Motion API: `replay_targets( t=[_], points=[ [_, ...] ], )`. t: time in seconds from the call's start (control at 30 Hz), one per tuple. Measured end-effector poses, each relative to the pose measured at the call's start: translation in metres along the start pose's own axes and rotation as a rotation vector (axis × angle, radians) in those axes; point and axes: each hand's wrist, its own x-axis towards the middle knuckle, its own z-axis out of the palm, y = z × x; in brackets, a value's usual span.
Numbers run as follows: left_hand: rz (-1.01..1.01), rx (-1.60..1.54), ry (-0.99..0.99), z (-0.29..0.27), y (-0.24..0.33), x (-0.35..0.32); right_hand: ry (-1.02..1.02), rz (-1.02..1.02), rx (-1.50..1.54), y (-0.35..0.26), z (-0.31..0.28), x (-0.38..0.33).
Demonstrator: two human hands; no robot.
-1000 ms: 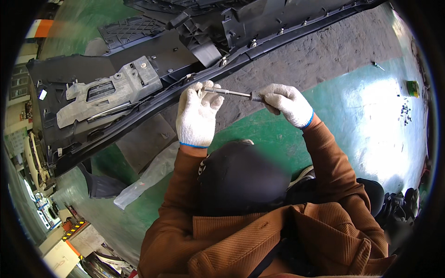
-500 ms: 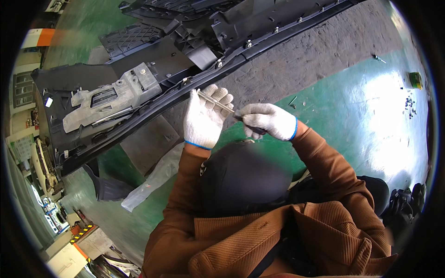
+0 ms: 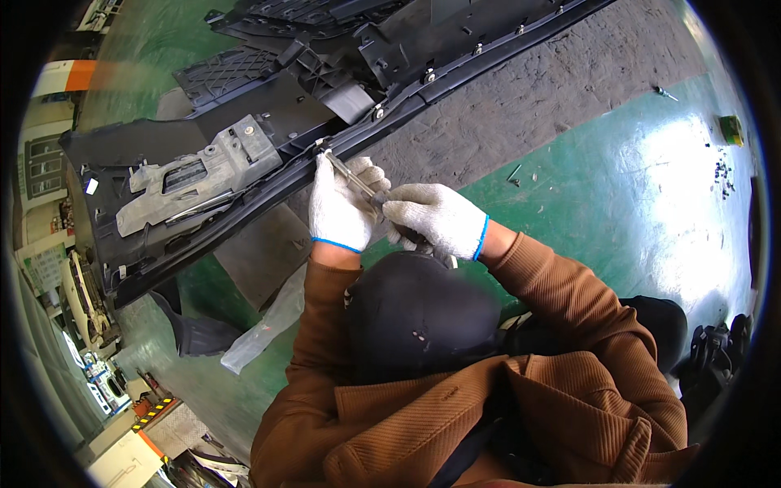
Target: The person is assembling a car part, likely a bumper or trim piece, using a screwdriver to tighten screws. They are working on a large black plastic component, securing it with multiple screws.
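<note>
A screwdriver [image 3: 350, 174] with a slim metal shaft slants across my gloved left hand [image 3: 343, 205], whose thumb and fingers close around the shaft. Its tip meets the edge of a large black plastic car bumper [image 3: 268, 189], near a small metal clip [image 3: 320, 147]. My right hand [image 3: 439, 218], also in a white knit glove, grips the handle end, which its fingers mostly hide. Along the bumper's edge run several more metal clips [image 3: 379, 112]. A scuffed grey plastic bracket [image 3: 207, 175] lies on the bumper's left part.
A dark mat [image 3: 521, 114] lies under the bumper on the green floor [image 3: 569, 187]. Small loose screws [image 3: 514, 176], a small tool [image 3: 665, 93], a green-yellow round container [image 3: 730, 130] and scattered dark fasteners [image 3: 722, 177] lie to the right. Clear plastic film [image 3: 264, 329] is left of my knee [image 3: 423, 309].
Both hands have shifted slightly left, and the right hand has come closer to the left. The screwdriver's tip has moved up to the bumper's edge. My left fingers have curled in more.
</note>
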Motion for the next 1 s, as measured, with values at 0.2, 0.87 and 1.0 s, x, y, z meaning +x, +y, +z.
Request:
replay_targets(
  t=[0.2,0.87,1.0],
  points=[
    [0.159,0.511,0.238,0.013,-0.004,-0.026,0.141,-0.151,0.080,0.041,0.023,0.020],
    [0.056,0.273,0.018,-0.023,0.021,-0.041,-0.153,0.049,1.231,0.043,0.064,0.036],
    [0.048,0.231,0.163,-0.004,0.015,-0.031,-0.126,0.002,1.197,0.041,0.055,0.034]
  ],
)
